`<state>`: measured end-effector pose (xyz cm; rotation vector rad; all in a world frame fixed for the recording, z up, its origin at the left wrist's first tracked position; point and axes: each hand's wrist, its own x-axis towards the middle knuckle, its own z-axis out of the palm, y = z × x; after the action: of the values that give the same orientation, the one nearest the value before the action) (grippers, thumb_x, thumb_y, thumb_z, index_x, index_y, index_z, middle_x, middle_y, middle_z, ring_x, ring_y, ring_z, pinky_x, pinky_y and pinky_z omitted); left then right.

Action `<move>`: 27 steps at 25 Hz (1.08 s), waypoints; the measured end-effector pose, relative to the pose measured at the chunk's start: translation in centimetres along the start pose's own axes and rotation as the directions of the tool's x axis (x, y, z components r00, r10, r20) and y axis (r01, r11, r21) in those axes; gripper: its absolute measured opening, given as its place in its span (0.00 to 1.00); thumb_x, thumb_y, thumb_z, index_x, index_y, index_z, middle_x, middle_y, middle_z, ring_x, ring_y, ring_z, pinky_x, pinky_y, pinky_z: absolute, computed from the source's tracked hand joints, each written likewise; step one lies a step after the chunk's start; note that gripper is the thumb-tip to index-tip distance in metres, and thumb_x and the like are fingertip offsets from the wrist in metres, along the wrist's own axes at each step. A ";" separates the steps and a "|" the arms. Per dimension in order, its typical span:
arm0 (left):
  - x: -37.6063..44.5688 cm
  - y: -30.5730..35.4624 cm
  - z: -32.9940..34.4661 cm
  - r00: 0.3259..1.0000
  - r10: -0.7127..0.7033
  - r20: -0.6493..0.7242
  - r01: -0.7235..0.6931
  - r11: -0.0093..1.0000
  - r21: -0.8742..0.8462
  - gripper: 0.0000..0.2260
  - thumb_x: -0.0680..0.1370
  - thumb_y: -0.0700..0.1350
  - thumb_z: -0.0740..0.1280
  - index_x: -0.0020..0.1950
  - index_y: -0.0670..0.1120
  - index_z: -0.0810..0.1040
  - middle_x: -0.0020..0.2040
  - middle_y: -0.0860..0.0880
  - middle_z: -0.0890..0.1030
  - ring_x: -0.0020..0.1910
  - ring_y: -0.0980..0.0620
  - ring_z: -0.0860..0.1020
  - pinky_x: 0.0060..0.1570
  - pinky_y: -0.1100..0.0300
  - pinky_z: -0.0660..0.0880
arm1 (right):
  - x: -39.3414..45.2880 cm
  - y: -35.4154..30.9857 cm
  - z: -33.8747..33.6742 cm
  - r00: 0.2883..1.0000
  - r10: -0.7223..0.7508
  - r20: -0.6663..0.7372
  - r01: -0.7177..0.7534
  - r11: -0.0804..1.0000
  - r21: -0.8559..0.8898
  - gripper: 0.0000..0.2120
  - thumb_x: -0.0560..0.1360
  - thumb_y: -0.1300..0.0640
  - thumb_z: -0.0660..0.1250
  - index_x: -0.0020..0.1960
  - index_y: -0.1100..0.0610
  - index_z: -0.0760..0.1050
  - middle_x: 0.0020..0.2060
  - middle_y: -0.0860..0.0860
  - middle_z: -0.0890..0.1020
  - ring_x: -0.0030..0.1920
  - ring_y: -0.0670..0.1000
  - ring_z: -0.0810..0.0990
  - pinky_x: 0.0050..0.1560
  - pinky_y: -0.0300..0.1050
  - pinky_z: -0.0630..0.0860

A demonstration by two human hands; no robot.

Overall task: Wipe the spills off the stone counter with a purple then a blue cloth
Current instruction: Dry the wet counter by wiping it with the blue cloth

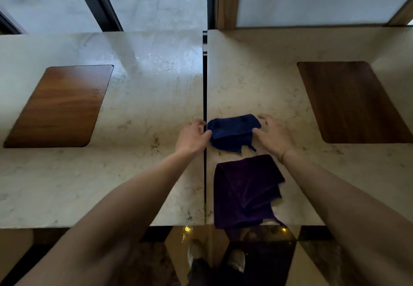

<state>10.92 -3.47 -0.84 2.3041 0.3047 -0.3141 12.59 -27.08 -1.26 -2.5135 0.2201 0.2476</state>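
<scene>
Head view: left hand (193, 137) and right hand (273, 135), fingers loosely spread, touch the blue cloth (233, 131) mid-counter (156, 98); purple cloth (244, 190) overhangs the near edge and may slip off if nudged.

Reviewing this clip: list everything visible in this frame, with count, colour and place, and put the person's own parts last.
stone counter: two slabs, pale beige, side by side with a dark seam between them.
wooden inlays: two, brown, one set in each slab, far left and far right.
blue cloth: one, dark blue, folded, on the right slab by the seam.
purple cloth: one, dark purple, crumpled, nearer the front edge, its corner hanging over it.
glass panels: behind the counter, dark frames, grey floor beyond.
shoes: two, pale, on the floor below.
left hand: fingertips at the blue cloth's left edge.
right hand: fingers spread, thumb at the cloth's right edge.
</scene>
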 end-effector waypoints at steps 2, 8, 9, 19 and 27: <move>2.3 0.2 0.1 0.996 0.070 0.064 -0.080 0.982 0.171 0.24 0.79 0.54 0.66 0.74 0.52 0.68 0.69 0.45 0.73 0.65 0.43 0.73 0.58 0.51 0.75 | 2.9 -0.4 0.5 0.994 -0.073 0.086 0.081 0.992 -0.100 0.28 0.78 0.46 0.65 0.77 0.44 0.63 0.72 0.57 0.70 0.69 0.61 0.69 0.66 0.55 0.71; 5.4 0.7 1.8 0.979 0.096 0.179 -0.158 0.914 0.373 0.23 0.79 0.51 0.65 0.73 0.48 0.70 0.68 0.44 0.72 0.70 0.41 0.64 0.62 0.46 0.71 | 5.1 -0.6 2.0 0.957 -0.113 0.266 0.162 0.972 -0.171 0.23 0.80 0.51 0.63 0.74 0.53 0.68 0.69 0.56 0.74 0.67 0.61 0.73 0.69 0.55 0.68; 5.5 0.8 1.9 0.978 0.094 0.184 -0.158 0.914 0.375 0.21 0.78 0.50 0.66 0.70 0.47 0.73 0.65 0.44 0.73 0.68 0.41 0.66 0.59 0.47 0.71 | 4.9 -0.8 1.9 0.963 -0.112 0.243 0.150 0.978 -0.144 0.21 0.79 0.52 0.65 0.71 0.54 0.70 0.65 0.57 0.77 0.63 0.60 0.75 0.65 0.56 0.72; 0.3 2.4 -2.9 0.984 0.025 0.176 0.046 0.923 -0.382 0.16 0.77 0.39 0.71 0.64 0.45 0.76 0.57 0.44 0.79 0.57 0.43 0.79 0.57 0.45 0.80 | -1.7 -3.9 -2.4 0.990 -0.062 0.124 0.014 0.933 0.359 0.12 0.76 0.55 0.71 0.55 0.54 0.71 0.47 0.51 0.78 0.49 0.53 0.79 0.50 0.50 0.79; -6.7 3.7 -10.7 1.000 -0.011 -0.025 -0.004 0.851 -0.525 0.13 0.80 0.40 0.66 0.64 0.45 0.77 0.59 0.44 0.80 0.55 0.46 0.80 0.53 0.48 0.82 | -5.2 -11.5 -4.3 0.975 -0.162 0.155 0.016 0.741 0.672 0.11 0.78 0.59 0.69 0.57 0.54 0.70 0.56 0.56 0.79 0.50 0.55 0.82 0.41 0.51 0.83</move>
<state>7.21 1.08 10.94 1.7642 0.3584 -0.1717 10.55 -19.72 9.71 -1.7546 0.0782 0.3187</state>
